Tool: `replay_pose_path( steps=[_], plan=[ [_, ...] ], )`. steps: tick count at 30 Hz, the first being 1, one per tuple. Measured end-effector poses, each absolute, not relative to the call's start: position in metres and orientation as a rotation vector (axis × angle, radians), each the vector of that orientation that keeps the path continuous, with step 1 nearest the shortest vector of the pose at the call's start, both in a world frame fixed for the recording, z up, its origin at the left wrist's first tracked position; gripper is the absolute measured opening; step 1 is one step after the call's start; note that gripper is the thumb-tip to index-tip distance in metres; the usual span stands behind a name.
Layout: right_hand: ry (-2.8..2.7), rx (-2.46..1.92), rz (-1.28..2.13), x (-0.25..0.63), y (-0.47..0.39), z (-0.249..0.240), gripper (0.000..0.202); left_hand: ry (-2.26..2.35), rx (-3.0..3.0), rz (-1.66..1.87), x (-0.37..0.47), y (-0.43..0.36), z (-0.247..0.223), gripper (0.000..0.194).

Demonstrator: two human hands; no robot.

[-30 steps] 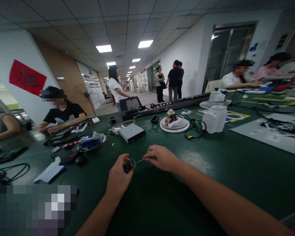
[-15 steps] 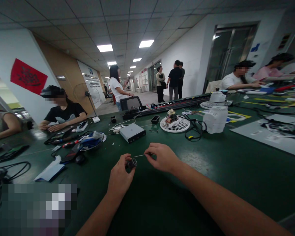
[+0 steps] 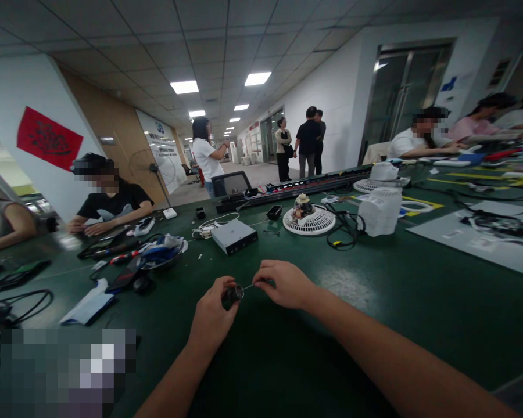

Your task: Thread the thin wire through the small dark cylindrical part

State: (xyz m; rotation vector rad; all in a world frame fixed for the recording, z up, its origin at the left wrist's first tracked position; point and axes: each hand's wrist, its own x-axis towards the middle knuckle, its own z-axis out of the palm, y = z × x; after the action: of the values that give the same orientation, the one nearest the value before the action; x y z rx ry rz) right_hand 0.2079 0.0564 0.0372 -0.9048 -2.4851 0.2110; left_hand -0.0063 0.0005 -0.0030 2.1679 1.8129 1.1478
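Over the green table (image 3: 287, 360), my left hand (image 3: 213, 313) grips a small dark cylindrical part (image 3: 235, 292) between thumb and fingers, its round end turned toward the right. My right hand (image 3: 283, 284) pinches a thin metal rod (image 3: 248, 286), whose far tip meets the round end of the cylinder; whether it goes inside is too small to tell. Beyond my hands lies a silver and black box-shaped drive (image 3: 235, 235). A round white fan grille (image 3: 309, 220) with a motor on it rests further right.
A white housing (image 3: 379, 212) and black cables (image 3: 344, 229) lie at the right, near a grey board (image 3: 483, 235). On the left are a blue cloth bundle (image 3: 161, 252), a folded pale cloth (image 3: 87, 303) and cables. Several people sit or stand around.
My right hand has moved slightly down and left, bringing the rod's tip to the cylinder's end. The cylinder has turned a little in my left hand.
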Motion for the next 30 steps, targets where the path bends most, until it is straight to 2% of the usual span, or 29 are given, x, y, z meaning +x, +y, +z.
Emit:
replay_pose_path(
  steps=[14, 20, 25, 30],
  plan=[
    [-2.541, -1.028, 0.22, 0.204, 0.053, 0.037, 0.019, 1.87, 2.141, 1.023, -0.005, -0.001, 0.0, 0.037],
    [-2.512, -1.272, 0.166, 0.203, 0.056, 0.035, 0.022, 1.946, 2.185, 0.876, -0.002, -0.001, 0.002, 0.034],
    [-2.376, -1.506, 0.192, 0.204, 0.061, 0.028, 0.024, 2.249, 2.225, 0.448, -0.001, -0.003, 0.008, 0.046],
    [-2.372, -1.558, 0.281, 0.206, 0.066, 0.024, 0.025, 2.495, 1.939, -0.085, -0.009, -0.022, 0.032, 0.031]
  ],
)
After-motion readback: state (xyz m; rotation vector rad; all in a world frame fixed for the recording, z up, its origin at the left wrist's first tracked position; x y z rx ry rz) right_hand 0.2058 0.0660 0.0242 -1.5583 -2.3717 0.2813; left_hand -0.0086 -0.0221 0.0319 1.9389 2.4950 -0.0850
